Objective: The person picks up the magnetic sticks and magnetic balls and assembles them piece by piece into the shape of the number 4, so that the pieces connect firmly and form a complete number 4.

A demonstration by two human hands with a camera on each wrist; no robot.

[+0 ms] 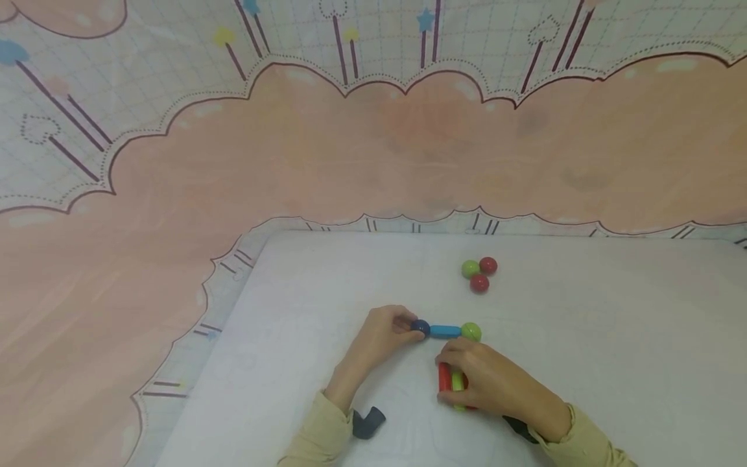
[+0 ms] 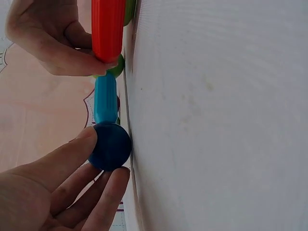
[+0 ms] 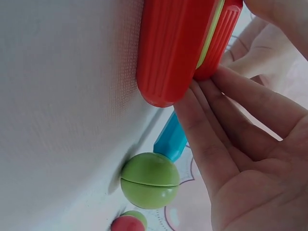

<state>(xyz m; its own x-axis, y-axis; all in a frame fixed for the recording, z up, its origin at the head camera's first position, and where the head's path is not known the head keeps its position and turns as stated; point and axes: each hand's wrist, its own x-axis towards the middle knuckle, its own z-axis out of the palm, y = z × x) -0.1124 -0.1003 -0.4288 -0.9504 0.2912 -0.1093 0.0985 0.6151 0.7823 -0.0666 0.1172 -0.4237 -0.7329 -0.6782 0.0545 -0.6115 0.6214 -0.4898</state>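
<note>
My left hand (image 1: pixel 382 336) pinches a dark blue ball (image 2: pixel 110 147) between thumb and fingertips. A light blue ridged rod (image 1: pixel 445 332) joins that ball to a light green ball (image 3: pixel 150 180) on the right. Just in front, my right hand (image 1: pixel 490 381) grips a bundle of short rods by their ends, thumb on the near side and fingers on the far side. In the bundle are a red rod (image 1: pixel 445 377), a green rod (image 1: pixel 458 383) and another red rod (image 3: pixel 222 41), side by side. The palm partly covers the bundle in the head view.
Farther back on the white table (image 1: pixel 327 272) lie a green ball (image 1: pixel 469 269) and two red balls, a rear one (image 1: pixel 488 265) and a front one (image 1: pixel 480 283). A dark curved piece (image 1: pixel 369 423) sits by the left sleeve. Another dark object (image 1: pixel 519 428) shows under the right wrist.
</note>
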